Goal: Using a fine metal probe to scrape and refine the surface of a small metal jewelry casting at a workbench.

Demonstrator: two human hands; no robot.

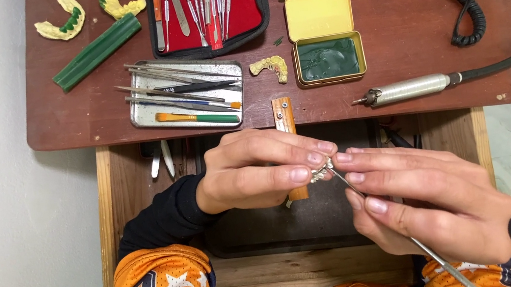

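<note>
Just below the narrow wooden bench peg (284, 118), the left hand (253, 171) pinches a small pale metal dental piece (320, 172) between fingertips; the right hand (429, 205) grips a thin steel carving tool (384, 219), its tip touching the piece; short, light, braced strokes would serve best

A tray (145, 113) of tools is set near the bench's (423, 35) front edge, left of a small cast (271, 68). An open tin (326, 43) lies right of it, a handpiece (407, 89) at the front right.
</note>
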